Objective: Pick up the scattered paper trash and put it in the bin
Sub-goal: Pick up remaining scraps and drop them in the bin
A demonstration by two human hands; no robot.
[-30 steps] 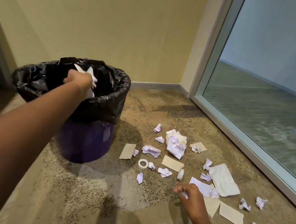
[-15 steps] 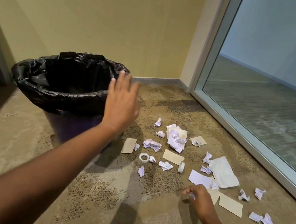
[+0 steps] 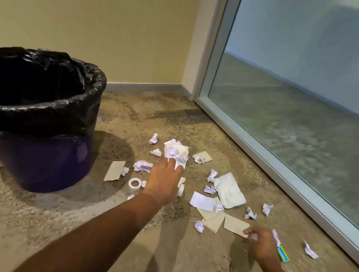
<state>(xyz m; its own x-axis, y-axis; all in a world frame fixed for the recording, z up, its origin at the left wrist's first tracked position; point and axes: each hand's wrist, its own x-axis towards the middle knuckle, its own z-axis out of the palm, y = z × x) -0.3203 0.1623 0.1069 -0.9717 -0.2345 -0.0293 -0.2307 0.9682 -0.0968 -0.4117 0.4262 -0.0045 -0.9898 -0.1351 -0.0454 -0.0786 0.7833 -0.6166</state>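
Swinging away from the bin rim where it was half a second ago, the left hand [image 3: 163, 180] is now reaching low over the litter, and the right hand [image 3: 260, 240] is shifting rightward along the floor. Nearest the camera, the right hand is curling its fingers and pinching a small white scrap [image 3: 253, 236], its fingertips touching the edge of a tan card [image 3: 236, 224]. A blue and yellow packet [image 3: 283, 255] is lying just beside its wrist. Farther out, the left hand is holding its fingers straight and close together, tips touching a large crumpled paper wad [image 3: 175, 153] and gripping nothing. Around it a tape roll [image 3: 135, 183], a white sheet [image 3: 202, 201] and a folded white napkin [image 3: 229, 191] are lying on the speckled floor [image 3: 111, 231] among smaller paper balls. Left of the scattered paper, the purple bin [image 3: 36, 160] is standing upright, its black liner [image 3: 36, 111] folding over the rim. Beyond, a glass panel [image 3: 311, 86] is meeting a yellow wall [image 3: 87, 15].
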